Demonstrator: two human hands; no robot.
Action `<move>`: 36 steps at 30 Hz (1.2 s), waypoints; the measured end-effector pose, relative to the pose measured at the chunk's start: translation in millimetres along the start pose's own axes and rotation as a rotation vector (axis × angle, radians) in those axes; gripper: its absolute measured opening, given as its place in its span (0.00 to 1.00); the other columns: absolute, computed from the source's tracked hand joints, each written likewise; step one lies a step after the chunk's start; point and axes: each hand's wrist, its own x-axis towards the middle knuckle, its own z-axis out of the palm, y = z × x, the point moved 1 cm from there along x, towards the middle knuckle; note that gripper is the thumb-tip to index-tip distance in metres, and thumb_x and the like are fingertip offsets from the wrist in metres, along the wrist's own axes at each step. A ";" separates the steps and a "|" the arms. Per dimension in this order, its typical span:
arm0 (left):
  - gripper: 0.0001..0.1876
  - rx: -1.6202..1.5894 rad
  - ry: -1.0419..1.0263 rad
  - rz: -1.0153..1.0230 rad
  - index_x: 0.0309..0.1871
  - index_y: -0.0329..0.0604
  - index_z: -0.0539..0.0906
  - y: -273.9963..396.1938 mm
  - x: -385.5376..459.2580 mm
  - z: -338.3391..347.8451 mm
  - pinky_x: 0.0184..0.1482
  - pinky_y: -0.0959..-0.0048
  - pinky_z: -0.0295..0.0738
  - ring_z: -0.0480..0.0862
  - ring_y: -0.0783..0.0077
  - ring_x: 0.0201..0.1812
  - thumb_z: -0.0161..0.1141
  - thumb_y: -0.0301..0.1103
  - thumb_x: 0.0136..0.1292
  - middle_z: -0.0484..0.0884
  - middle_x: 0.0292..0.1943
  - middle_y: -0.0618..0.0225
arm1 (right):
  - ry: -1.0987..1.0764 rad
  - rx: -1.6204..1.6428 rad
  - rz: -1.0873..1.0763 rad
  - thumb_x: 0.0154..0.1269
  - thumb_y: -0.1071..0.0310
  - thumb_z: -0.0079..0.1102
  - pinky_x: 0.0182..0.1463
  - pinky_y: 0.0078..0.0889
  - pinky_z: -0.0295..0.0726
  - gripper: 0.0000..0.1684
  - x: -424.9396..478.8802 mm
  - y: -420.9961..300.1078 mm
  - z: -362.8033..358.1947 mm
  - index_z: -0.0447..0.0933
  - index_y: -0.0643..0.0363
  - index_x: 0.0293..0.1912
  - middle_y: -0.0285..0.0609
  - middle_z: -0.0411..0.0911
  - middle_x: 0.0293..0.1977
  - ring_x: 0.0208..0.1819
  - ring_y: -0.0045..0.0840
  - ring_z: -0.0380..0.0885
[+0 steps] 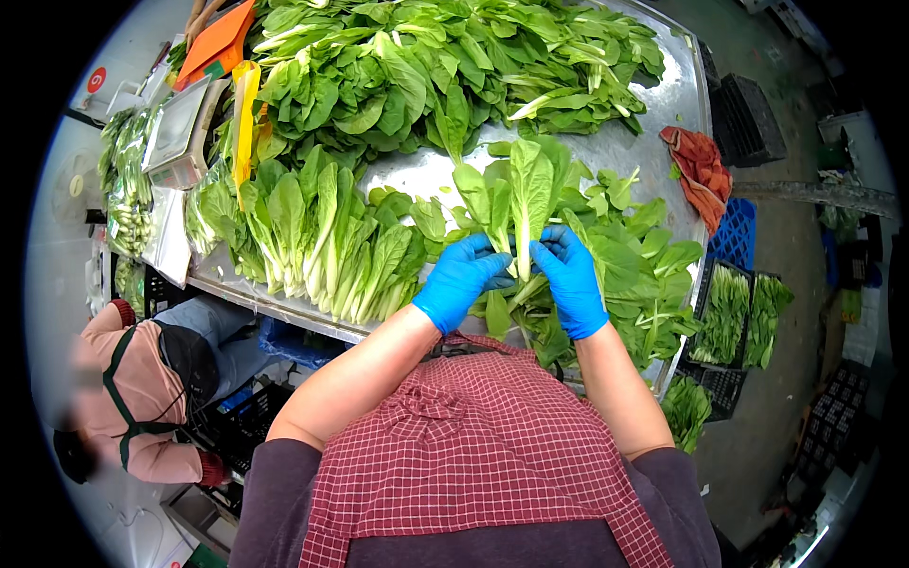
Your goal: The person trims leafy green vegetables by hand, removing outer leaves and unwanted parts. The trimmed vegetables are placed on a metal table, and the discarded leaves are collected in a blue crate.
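Both my hands wear blue gloves and are raised over the near edge of the metal table. My left hand (465, 280) grips the base of a small leafy green with pale stems (499, 206). In my right hand (567, 278), close beside it, is the pale stem of a larger leafy green (530, 192), its leaves pointing away from me. Left of my hands lies a row of trimmed leafy greens (327, 245), stems towards me. Loose leaves (639, 270) spread under and to the right of my right hand. A big heap of leafy greens (426, 71) covers the far part.
The metal table (593, 153) carries a scale (181, 135), bagged greens (131, 184), yellow strips (245, 128) and a red cloth (699, 174) at its right edge. Crates of greens (721, 316) stand right of it. A co-worker (145, 383) is at the lower left, beside black crates (248, 426).
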 end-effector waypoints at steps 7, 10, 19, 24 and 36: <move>0.11 0.139 0.104 -0.018 0.44 0.38 0.78 -4.5 7.6 -8.7 0.38 0.78 0.78 0.82 0.76 0.34 0.62 0.26 0.59 0.82 0.36 0.66 | -0.033 0.134 -0.007 0.56 0.74 0.63 0.47 0.26 0.76 0.22 -6.5 -0.7 14.9 0.67 0.65 0.50 0.44 0.75 0.43 0.44 0.25 0.75; 0.10 0.174 0.139 0.011 0.42 0.39 0.78 -5.0 8.0 -9.5 0.36 0.80 0.76 0.80 0.78 0.33 0.64 0.26 0.57 0.82 0.34 0.67 | -0.016 0.256 -0.026 0.51 0.76 0.64 0.48 0.29 0.77 0.28 -3.5 4.1 13.2 0.66 0.66 0.53 0.46 0.75 0.46 0.45 0.27 0.76; 0.14 0.268 0.099 0.073 0.47 0.36 0.80 0.2 3.2 -4.5 0.38 0.80 0.75 0.80 0.79 0.34 0.65 0.26 0.56 0.83 0.36 0.66 | -0.072 0.269 0.124 0.53 0.76 0.60 0.44 0.26 0.77 0.26 -3.0 -8.1 11.5 0.69 0.65 0.53 0.43 0.77 0.43 0.39 0.25 0.78; 0.15 0.285 0.042 0.054 0.48 0.36 0.80 -9.4 7.8 -18.9 0.43 0.77 0.76 0.82 0.76 0.38 0.64 0.25 0.57 0.84 0.39 0.63 | -0.095 0.283 0.143 0.55 0.75 0.59 0.42 0.25 0.77 0.24 -3.1 -6.0 6.5 0.69 0.64 0.53 0.43 0.77 0.43 0.39 0.24 0.78; 0.06 -0.291 0.219 -0.074 0.39 0.46 0.77 -10.4 10.3 -29.1 0.34 0.79 0.74 0.80 0.77 0.30 0.60 0.35 0.64 0.81 0.31 0.71 | -0.039 0.572 0.148 0.58 0.72 0.60 0.38 0.30 0.79 0.20 -8.4 -9.9 -9.9 0.70 0.63 0.50 0.45 0.78 0.38 0.36 0.28 0.79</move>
